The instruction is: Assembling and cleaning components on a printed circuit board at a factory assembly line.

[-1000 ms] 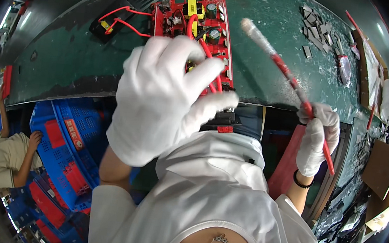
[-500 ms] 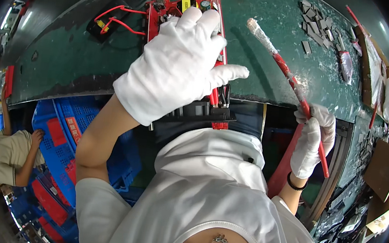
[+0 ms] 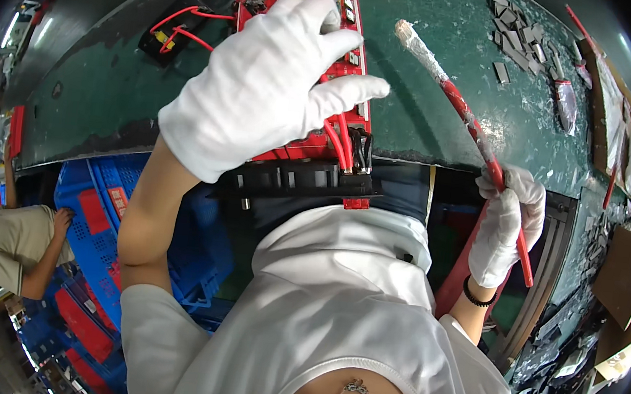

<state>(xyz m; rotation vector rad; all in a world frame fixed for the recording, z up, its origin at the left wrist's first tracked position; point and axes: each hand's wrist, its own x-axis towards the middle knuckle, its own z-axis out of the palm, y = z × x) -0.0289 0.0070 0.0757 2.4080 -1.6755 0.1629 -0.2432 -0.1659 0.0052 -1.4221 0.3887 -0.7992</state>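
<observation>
Red circuit board [image 3: 315, 131] overhanging near table [image 3: 431, 117] edge, left hand [image 3: 262, 84] spread flat on top, right hand [image 3: 509, 225] fisted around brush [image 3: 466, 117] handle; judged rigid, light, fragile at components and wires; best gripped by bare edges.

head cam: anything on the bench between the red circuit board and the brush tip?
Nothing. In the head view, only bare green bench top separates the red circuit board from the brush bristles; the grey chips lie beyond the brush.
</observation>
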